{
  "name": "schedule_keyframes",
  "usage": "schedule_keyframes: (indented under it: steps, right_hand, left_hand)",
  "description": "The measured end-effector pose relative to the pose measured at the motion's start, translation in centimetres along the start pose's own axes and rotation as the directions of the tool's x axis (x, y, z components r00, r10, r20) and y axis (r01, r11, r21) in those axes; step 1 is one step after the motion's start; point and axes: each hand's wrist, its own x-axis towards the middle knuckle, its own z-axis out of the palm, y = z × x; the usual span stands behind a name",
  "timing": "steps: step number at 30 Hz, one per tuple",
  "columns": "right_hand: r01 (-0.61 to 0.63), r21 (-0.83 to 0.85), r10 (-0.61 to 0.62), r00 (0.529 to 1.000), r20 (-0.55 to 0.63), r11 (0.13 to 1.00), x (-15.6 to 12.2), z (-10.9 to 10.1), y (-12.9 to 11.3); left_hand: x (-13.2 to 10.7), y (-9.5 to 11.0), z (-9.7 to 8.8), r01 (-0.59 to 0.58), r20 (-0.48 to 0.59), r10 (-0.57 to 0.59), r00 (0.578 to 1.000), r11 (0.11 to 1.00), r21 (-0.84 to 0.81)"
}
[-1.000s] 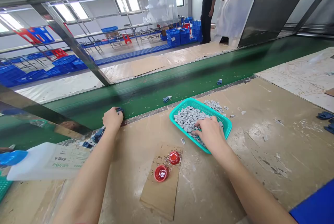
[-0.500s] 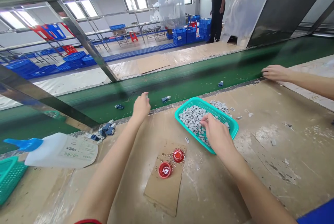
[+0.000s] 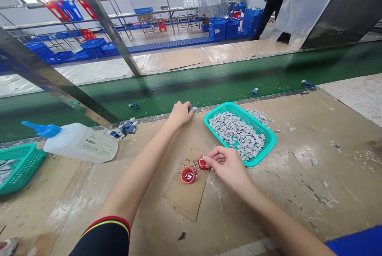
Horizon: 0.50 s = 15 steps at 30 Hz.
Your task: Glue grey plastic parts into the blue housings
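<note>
My left hand (image 3: 181,113) reaches to the near edge of the green conveyor belt, its fingers closed on a dark blue and grey plastic piece (image 3: 190,108) that is partly hidden. Over the back red cup (image 3: 203,163), my right hand (image 3: 227,162) pinches what looks like a small grey plastic piece, mostly covered by the fingertips. Another red cup (image 3: 188,175) with shiny red inside stands beside it on a cardboard piece (image 3: 188,204) strewn with crumbs. A turquoise basket (image 3: 271,138) of small grey pieces (image 3: 235,130) lies behind my right hand.
Dark blue pieces lie on the belt (image 3: 167,83) and in a pile (image 3: 127,127) at its edge. A white bottle (image 3: 83,142) with a blue nozzle lies at left, near another turquoise basket (image 3: 32,168). A slanted metal post (image 3: 104,21) crosses the left. A person (image 3: 274,1) stands beyond.
My right hand has moved from the basket to the back red cup. My left hand has moved right to the blue piece on the belt. The other person's hand at right has left view.
</note>
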Motion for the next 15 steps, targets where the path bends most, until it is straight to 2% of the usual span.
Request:
schedule_keyframes:
  steps: [4, 8, 10, 11, 12, 13, 15]
  right_hand:
    - [0.019, -0.056, -0.019, 1.000, 0.000, 0.998, -0.3, 0.2, 0.6]
    - [-0.006, -0.065, 0.004, 1.000, -0.022, 0.998, -0.2, 0.4, 1.2]
    - [-0.020, -0.070, 0.019, 1.000, -0.018, 0.997, -0.1, 0.6, 1.5]
    - [-0.024, -0.078, 0.023, 1.000, -0.015, 0.997, -0.1, 0.6, 1.7]
    - [-0.024, -0.086, 0.023, 1.000, -0.013, 0.996, 0.0, 0.6, 1.9]
    - [-0.020, -0.095, 0.019, 1.000, -0.014, 0.995, 0.0, 0.7, 2.0]
    - [-0.009, -0.115, 0.007, 1.000, -0.019, 0.993, 0.1, 0.7, 2.2]
  left_hand:
    - [-3.0, 0.6, -0.7, -0.013, 0.004, 0.013, 1.000, 0.999, -0.039]
    - [-5.4, 1.5, -2.3, 0.033, -0.134, -0.041, 0.990, 0.997, -0.063]
    - [-6.8, 1.8, -3.2, 0.009, -0.216, -0.048, 0.975, 0.984, -0.177]
    - [-7.6, 1.8, -3.6, -0.015, -0.236, -0.058, 0.970, 0.956, -0.295]
    - [-8.6, 1.7, -4.0, -0.037, -0.236, -0.077, 0.969, 0.895, -0.444]
    - [-9.6, 1.6, -4.2, -0.044, -0.213, -0.108, 0.971, 0.796, -0.603]
    - [-11.9, 1.2, -4.5, -0.001, -0.113, -0.178, 0.977, 0.531, -0.848]
